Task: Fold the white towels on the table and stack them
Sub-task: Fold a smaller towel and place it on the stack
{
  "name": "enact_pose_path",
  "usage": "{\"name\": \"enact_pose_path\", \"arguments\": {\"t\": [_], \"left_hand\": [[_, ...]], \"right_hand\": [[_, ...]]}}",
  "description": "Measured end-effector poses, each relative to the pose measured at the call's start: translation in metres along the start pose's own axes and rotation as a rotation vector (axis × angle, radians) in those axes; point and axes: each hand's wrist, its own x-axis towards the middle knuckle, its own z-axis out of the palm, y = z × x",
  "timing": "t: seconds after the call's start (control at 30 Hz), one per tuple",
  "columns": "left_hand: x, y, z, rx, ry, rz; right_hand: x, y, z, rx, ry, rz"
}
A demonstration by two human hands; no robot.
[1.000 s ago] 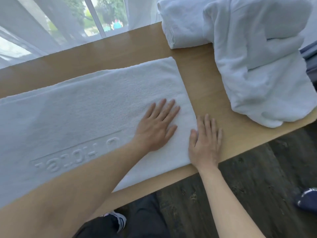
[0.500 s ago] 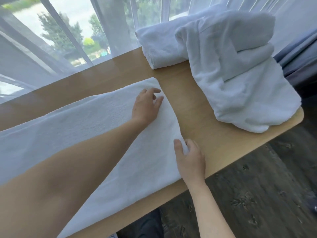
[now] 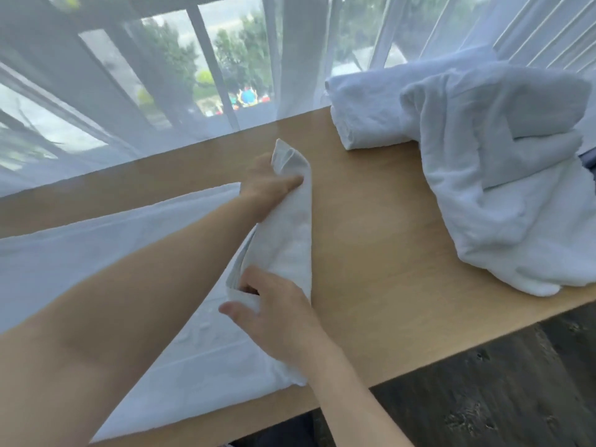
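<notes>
One folded towel (image 3: 364, 108) already sits far beyond the fingers by the window, and a crumpled heap (image 3: 503, 188) to their right is not yet folded. The long white towel (image 3: 80, 253) lies flat on the tabletop (image 3: 387, 237), its right end lifted. The left hand (image 3: 267, 185) pinches the far corner and the right hand (image 3: 274, 314) grips the near corner, fingers curled into the soft, thick, slightly creased cloth

I get soft daylight through the sheer curtain (image 3: 161, 101) ahead. Shadows are faint. Edges bow, and everything looks slightly blurred
</notes>
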Motion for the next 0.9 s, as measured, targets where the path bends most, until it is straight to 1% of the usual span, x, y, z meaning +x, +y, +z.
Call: {"name": "enact_pose_path", "arguments": {"t": [0.1,0.17,0.3,0.4,0.5,0.57,0.63,0.7,0.8,0.9], "left_hand": [[-0.009,-0.021,-0.056,-0.053,0.065,-0.064],[-0.021,-0.040,-0.098,-0.111,0.125,-0.075],[-0.057,-0.078,-0.180,-0.182,0.220,0.025],[-0.090,-0.101,-0.240,-0.297,0.290,0.121],[-0.119,-0.127,-0.305,-0.321,0.346,0.170],[-0.129,-0.152,-0.346,-0.325,0.387,0.139],[-0.132,-0.182,-0.383,-0.354,0.428,0.074],[-0.128,-0.214,-0.413,-0.399,0.434,0.014],[-0.115,-0.265,-0.436,-0.410,0.425,-0.087],[-0.103,-0.311,-0.439,-0.455,0.386,-0.164]], "right_hand": [[0.013,-0.027,0.029,-0.018,-0.075,-0.066],[0.020,-0.048,0.055,0.000,-0.143,-0.088],[0.030,-0.092,0.120,0.061,-0.306,-0.119],[0.034,-0.127,0.168,0.058,-0.376,-0.177],[0.034,-0.166,0.219,0.071,-0.444,-0.204],[0.034,-0.192,0.254,0.081,-0.468,-0.205],[0.036,-0.213,0.294,0.065,-0.458,-0.200],[0.042,-0.227,0.333,0.032,-0.441,-0.177],[0.057,-0.225,0.388,-0.119,-0.442,-0.132],[0.068,-0.205,0.428,-0.221,-0.443,-0.040]]}}
